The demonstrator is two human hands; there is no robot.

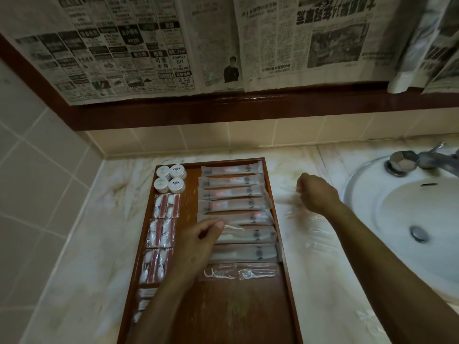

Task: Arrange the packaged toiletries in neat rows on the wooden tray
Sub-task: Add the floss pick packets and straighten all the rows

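- Nearest the camera lies the bare lower part of the wooden tray (248, 316), standing on the marble table (82, 244).
- Left hand (196, 244) hovers over the tray's middle – thumb and forefinger pinched on a clear floss packet (232, 229) that lies across the long sachets.
- Right hand (316, 194) is off the tray toward 3 o'clock, over blurred clear packets (305, 219) on the table; whether its grip has hold of one, I cannot tell.
- Long sachets (233, 202) are stacked in a column from 12 o'clock down the tray's right side; two floss packs (238, 273) lie just below them.
- Round white tubs (171, 178) sit at 11 o'clock, cotton-swab packets (161, 234) run down the left edge.
- Sink (407, 219) is at 3 o'clock.
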